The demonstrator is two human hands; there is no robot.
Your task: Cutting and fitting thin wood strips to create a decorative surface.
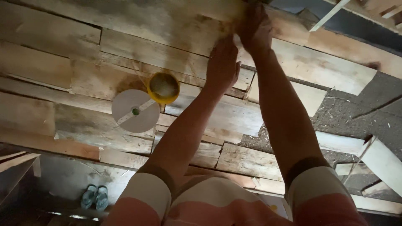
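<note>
Head view: a pale strip of wood lies on the plank surface, pinched between both grips. The left hand, fingers together, presses just below it; the right hand closes over it from above. A yellow bowl and a white disc lie left; sandals on the floor.

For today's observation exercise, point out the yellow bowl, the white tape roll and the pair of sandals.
yellow bowl (163, 87), head view, on its inside.
white tape roll (125, 104), head view, on its flat face.
pair of sandals (94, 197), head view, between the straps.
</note>
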